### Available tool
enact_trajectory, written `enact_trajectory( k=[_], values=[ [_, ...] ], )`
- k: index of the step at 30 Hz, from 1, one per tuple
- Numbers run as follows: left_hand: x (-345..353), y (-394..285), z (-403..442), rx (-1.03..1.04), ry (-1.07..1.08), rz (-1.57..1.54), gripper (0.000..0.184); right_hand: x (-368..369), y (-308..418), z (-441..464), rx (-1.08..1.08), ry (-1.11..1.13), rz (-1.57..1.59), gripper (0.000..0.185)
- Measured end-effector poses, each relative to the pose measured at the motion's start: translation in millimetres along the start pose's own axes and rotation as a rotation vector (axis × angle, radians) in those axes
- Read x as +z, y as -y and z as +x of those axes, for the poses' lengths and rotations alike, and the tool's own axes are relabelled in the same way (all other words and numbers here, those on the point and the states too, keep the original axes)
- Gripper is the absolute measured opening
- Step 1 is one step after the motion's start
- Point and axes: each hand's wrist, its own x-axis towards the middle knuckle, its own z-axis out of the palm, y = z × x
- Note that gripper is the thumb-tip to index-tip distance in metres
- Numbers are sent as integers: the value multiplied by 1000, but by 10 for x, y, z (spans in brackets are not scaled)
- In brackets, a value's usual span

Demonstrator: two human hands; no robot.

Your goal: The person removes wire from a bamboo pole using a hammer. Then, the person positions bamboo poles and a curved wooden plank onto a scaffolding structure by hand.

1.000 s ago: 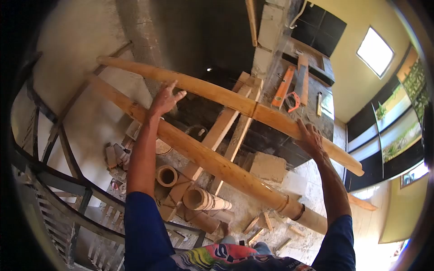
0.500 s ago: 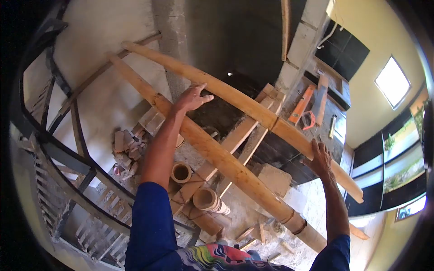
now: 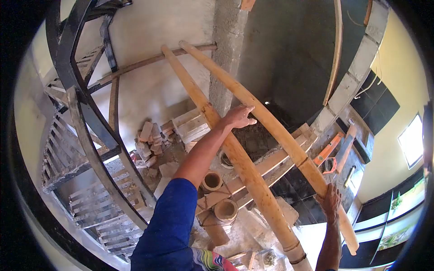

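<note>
Two long bamboo poles slope away from me side by side, their far ends on a thin horizontal bar. My left hand (image 3: 240,117) reaches over the left bamboo pole (image 3: 244,169). Its fingertips are at the near edge of the right bamboo pole (image 3: 266,123), thumb and fingers apart, with nothing gripped. Lower down, my right hand (image 3: 331,201) curls around that same right pole near its close end. Beneath the poles, a wooden beam (image 3: 235,185) runs crosswise, and two round hollow bamboo ends (image 3: 226,210) stand beside it.
A black metal stair frame (image 3: 92,117) fills the left side. Broken bricks (image 3: 149,140) are heaped by the wall. An orange spirit level (image 3: 327,149) and a red-handled tool (image 3: 329,165) lie on the tiled counter at right. A concrete column (image 3: 226,58) rises behind.
The camera view has swung left, so the scene sits further right. Both hands stay at the right bamboo pole; the right hand's fingers now lie closer around it.
</note>
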Motion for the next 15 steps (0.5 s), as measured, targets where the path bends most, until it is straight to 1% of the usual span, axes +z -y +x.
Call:
enact_trajectory(
  k=[3,7,9,12,15],
  values=[
    [44,19,42,14,13,-10,74,-5,50,-52,33,-14,-6,68],
    [17,-18,8,-5,-3,-33,74,-34,83,-64,69,31,-65,70],
    [58,23,46,6,-18,-17,74,-29,77,-80,-4,-32,-71,74],
    [115,73,83,20,-25,-26,73,-31,121,-122,-29,-57,-110,74],
    [22,-12,58,18,-40,-29,68,-131,190,-87,26,28,-55,74]
  ],
)
